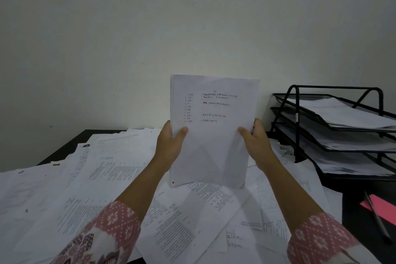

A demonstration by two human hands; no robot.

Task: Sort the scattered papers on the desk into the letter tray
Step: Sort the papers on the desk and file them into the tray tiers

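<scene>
Plain pale wall behind a dark bench buried under loose papers. Upright at centre, a stack of sheets, handwritten lines on the front page, lower edge down by the papers; touching or not, impossible to tell. Left hand clamped on its left edge, right hand on its right edge, thumbs on the front, fingers behind. Far right, against the wall, a black three-tier tray, sheets in every tier. Near it, a pen across a pink slip.
</scene>
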